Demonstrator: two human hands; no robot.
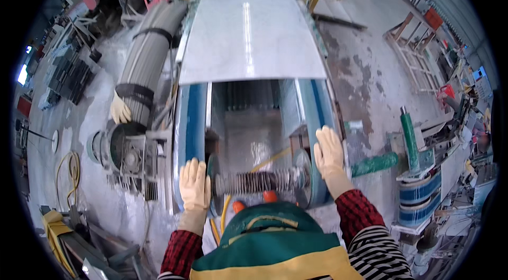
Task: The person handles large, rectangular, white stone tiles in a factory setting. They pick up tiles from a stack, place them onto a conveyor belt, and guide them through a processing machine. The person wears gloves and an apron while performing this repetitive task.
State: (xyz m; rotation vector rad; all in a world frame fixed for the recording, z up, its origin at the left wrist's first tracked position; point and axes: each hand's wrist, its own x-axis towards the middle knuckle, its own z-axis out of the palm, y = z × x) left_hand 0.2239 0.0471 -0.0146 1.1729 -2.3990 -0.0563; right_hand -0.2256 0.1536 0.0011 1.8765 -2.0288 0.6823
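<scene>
Both my hands wear cream rubber gloves and lie flat at the near end of a belt conveyor. My left hand (194, 184) rests on the left blue belt (192, 126), its fingers stretched out and holding nothing. Farther up, my right hand (329, 155) touches the right blue belt (319, 102), its fingers also extended. A wide pale slab or sheet (254, 42) with a glossy light streak lies across the belts beyond my hands, touched by neither. Between the belts, close to my body, runs a ridged roller shaft (262, 180).
On the left are a motor (132, 158), a grey ribbed duct (147, 57) with a loose glove (120, 109) on it, and a coiled yellow hose (74, 177). A green pipe (375, 164) and green post (410, 137) stand on the right. A wooden frame (420, 68) lies beyond.
</scene>
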